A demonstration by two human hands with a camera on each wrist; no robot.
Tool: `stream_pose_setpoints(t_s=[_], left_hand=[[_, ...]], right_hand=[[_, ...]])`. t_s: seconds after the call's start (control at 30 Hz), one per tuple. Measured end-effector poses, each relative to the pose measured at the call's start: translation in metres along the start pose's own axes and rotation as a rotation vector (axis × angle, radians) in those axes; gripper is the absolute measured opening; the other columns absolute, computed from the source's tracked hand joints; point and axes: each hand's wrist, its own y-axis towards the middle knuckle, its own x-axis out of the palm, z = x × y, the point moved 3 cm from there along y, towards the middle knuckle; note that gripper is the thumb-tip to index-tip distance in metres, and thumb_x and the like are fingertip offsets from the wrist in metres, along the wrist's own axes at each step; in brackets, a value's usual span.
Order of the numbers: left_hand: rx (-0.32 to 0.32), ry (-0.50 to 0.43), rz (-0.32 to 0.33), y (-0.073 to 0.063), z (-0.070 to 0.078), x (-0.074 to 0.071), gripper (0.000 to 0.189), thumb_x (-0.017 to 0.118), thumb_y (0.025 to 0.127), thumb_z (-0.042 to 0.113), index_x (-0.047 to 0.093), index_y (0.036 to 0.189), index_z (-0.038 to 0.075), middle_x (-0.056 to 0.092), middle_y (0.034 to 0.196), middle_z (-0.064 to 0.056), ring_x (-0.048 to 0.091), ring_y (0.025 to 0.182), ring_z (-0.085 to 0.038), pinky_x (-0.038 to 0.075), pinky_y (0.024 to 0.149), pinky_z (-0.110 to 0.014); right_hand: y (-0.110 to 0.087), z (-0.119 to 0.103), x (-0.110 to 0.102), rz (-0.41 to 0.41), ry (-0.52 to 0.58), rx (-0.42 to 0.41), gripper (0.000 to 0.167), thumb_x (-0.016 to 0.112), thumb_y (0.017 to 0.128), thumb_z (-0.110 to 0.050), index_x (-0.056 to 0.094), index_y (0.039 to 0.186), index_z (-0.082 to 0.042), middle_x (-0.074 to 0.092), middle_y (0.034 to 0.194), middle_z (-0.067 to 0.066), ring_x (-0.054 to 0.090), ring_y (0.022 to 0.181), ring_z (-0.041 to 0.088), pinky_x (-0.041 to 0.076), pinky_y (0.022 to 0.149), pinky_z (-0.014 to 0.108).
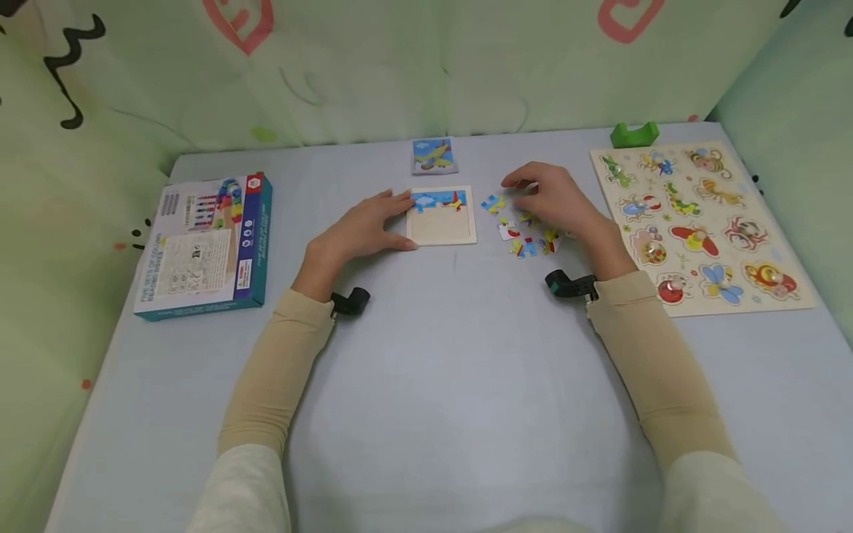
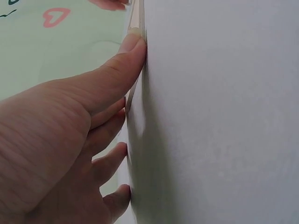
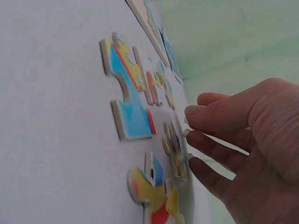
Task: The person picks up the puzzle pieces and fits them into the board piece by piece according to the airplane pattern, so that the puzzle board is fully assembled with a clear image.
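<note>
My left hand (image 1: 363, 228) rests at the left side of a small wooden puzzle tray (image 1: 443, 240), thumb by the near corner and forefinger by the upper left. Blue sky pieces and a red-and-yellow part (image 1: 456, 200) fill the tray's top; bare wood shows below. In the left wrist view the thumb (image 2: 124, 60) touches the tray's edge, other fingers spread beyond. My right hand (image 1: 556, 198) hovers over loose puzzle pieces (image 1: 525, 248), fingers loosely bent. In the right wrist view the fingertips (image 3: 194, 116) are close to the pieces, with nothing visible between them.
Behind the tray lies a small picture card (image 1: 434, 156) with a yellow plane. A boxed game (image 1: 200, 244) is at the left. On the right lies a big wooden insect board (image 1: 706, 229), with a green block (image 1: 634, 135) behind it. Patterned curtains (image 1: 413, 66) border the table.
</note>
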Motion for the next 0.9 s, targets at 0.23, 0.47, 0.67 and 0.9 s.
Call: stream_pose_setpoints(t_s=[0.23, 0.47, 0.67, 0.9], left_hand=[[0.009, 0.012, 0.012, -0.001, 0.003, 0.0, 0.085, 0.07, 0.089, 0.05, 0.03, 0.158, 0.019, 0.022, 0.166, 0.006, 0.01, 0.157, -0.024, 0.017, 0.126, -0.048], [-0.002, 0.008, 0.01, -0.002, 0.003, -0.001, 0.085, 0.07, 0.09, 0.05, 0.029, 0.158, 0.019, 0.022, 0.166, 0.006, 0.01, 0.157, -0.024, 0.016, 0.126, -0.048], [-0.004, 0.007, 0.013, -0.002, 0.002, -0.001, 0.085, 0.069, 0.089, 0.051, 0.029, 0.158, 0.019, 0.022, 0.166, 0.007, 0.009, 0.157, -0.023, 0.015, 0.126, -0.048], [-0.01, 0.016, 0.012, -0.001, 0.002, 0.0, 0.086, 0.069, 0.089, 0.052, 0.029, 0.158, 0.02, 0.021, 0.166, 0.008, 0.009, 0.157, -0.023, 0.017, 0.126, -0.047]], right_hand=[[0.009, -0.007, 0.01, -0.034, -0.01, -0.042, 0.036, 0.062, 0.088, 0.004, 0.066, 0.123, -0.001, 0.062, 0.124, 0.015, 0.054, 0.112, 0.03, 0.044, 0.099, 0.046], [0.012, -0.011, 0.016, -0.037, -0.059, -0.035, 0.033, 0.061, 0.089, 0.006, 0.067, 0.121, 0.001, 0.062, 0.119, 0.018, 0.056, 0.11, 0.031, 0.045, 0.098, 0.047], [0.012, -0.01, 0.019, -0.048, -0.075, 0.022, 0.031, 0.058, 0.091, 0.004, 0.066, 0.121, 0.001, 0.062, 0.119, 0.019, 0.056, 0.11, 0.031, 0.045, 0.1, 0.047], [0.011, -0.011, 0.02, -0.035, -0.07, 0.054, 0.031, 0.057, 0.092, 0.003, 0.064, 0.122, 0.001, 0.06, 0.117, 0.02, 0.053, 0.106, 0.031, 0.044, 0.096, 0.046]])
